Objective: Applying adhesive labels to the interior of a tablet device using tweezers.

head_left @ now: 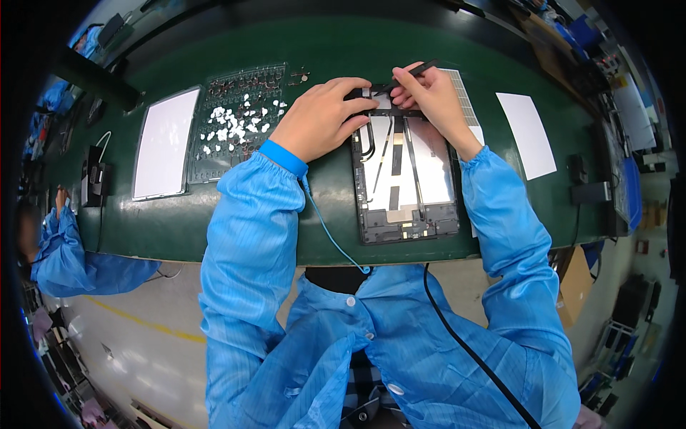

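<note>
An opened tablet housing (407,161) with a bare silver plate, dark cables and a black frame lies flat on the green workbench (329,214). My left hand (325,118) reaches over its upper left corner. The fingers are apart, their tips resting on the frame. Near the top edge of the housing, my right hand (436,96) is closed on a slim black tool (421,69) that looks like tweezers. Its tip points down and left, between both hands. A blue wrist strap (284,159) with a coiled cord circles my left wrist. What the tool's tip touches is too small to tell.
Left of my hands, a clear tray (214,161) carries small wired parts and scattered white pieces. Farther left lies a white sheet (166,143) on a board; another white sheet (527,136) is at the right. A co-worker's blue sleeve (68,250) shows at the left edge.
</note>
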### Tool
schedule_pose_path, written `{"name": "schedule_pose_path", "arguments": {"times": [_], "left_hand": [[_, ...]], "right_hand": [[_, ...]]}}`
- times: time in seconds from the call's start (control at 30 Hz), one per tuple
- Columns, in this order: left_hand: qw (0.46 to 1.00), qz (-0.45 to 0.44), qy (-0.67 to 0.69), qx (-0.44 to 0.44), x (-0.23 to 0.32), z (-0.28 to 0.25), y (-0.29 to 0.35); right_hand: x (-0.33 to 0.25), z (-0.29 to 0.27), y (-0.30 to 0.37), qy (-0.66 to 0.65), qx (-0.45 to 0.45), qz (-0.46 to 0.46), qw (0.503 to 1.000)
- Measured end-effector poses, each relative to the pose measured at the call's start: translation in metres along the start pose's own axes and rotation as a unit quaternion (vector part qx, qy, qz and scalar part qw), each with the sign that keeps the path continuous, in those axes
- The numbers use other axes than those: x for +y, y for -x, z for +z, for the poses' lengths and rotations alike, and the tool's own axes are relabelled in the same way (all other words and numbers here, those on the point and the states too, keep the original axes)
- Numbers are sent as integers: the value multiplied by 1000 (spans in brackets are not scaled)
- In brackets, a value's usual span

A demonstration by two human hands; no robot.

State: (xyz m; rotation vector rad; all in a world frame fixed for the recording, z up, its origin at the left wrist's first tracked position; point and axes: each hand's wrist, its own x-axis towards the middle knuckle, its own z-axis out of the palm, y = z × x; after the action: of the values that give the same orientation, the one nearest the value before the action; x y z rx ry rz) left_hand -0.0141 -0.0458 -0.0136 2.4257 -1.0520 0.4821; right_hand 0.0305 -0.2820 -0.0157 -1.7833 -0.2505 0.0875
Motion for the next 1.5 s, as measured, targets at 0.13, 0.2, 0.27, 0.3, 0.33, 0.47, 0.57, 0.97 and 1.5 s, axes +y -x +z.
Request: {"name": "schedule_pose_path", "arguments": {"times": [0.13,0.2,0.27,0.3,0.33,0.47,0.57,0.97,1.5], "left_hand": [[1000,5,0,-10,3,-1,-5],[1000,16,4,-13,5,-2,-7],[999,21,-10,-28,4,-2,-5],[999,20,-23,-39,4,-3,-5],[999,29,-23,-34,8,-2,-9],[998,54,39,1,28,14,-29],[991,92,95,-32,63,41,-45],[982,130,2,-139,68,60,-61],[967,186,-81,-153,71,69,-80]], "right_hand": [[2,-1,3,-14,35,-64,997],[-4,-11,3,19,76,-169,982],[-16,-42,2,32,123,-242,962],[-19,-61,5,13,139,-249,958],[-16,-84,12,4,126,-223,967],[32,-131,50,9,63,-74,995],[40,-131,73,42,23,-7,999],[49,-122,77,45,48,17,998],[46,-121,74,63,8,5,998]]}}
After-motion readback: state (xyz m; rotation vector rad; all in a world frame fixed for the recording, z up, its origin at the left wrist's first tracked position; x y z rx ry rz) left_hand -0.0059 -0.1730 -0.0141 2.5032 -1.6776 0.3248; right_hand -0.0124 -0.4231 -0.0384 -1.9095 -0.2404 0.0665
